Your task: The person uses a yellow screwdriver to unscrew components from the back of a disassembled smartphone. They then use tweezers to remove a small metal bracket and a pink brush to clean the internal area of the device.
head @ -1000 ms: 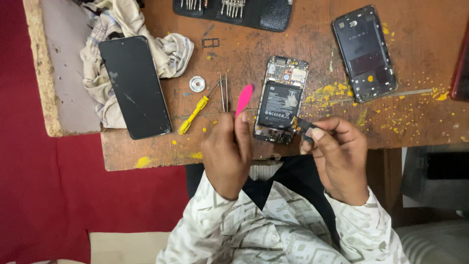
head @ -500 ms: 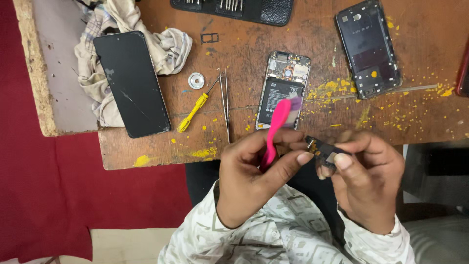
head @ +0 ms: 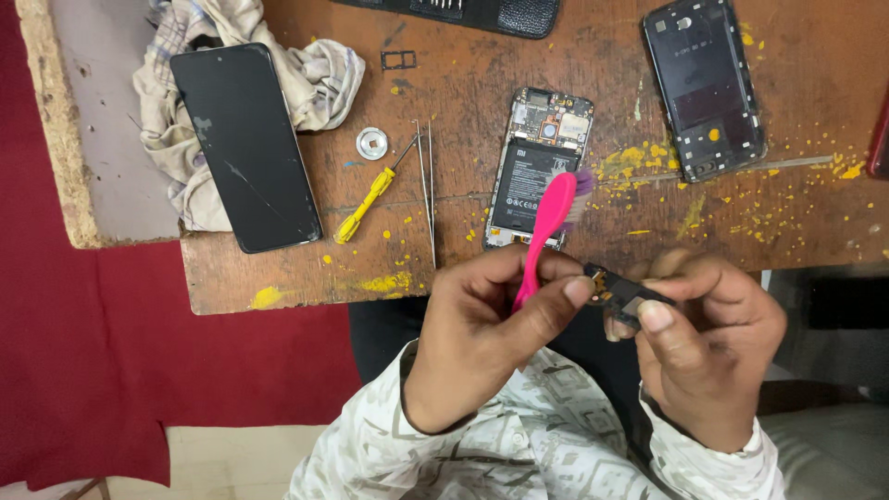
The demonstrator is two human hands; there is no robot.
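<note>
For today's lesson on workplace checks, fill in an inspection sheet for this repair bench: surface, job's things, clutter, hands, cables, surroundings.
Surface: worn wooden table, spattered with yellow paint.
Job's things: pink brush in the left hand; small dark part in the right hand; opened phone lies on the table with its battery showing.
Clutter: black phone on a crumpled cloth; yellow screwdriver; tweezers; metal washer; back cover; tool case at the far edge.
Hands: fingers of both closed on their things, held above the lap.
Cables: nothing seen.
Surroundings: red floor covering to the left.
</note>
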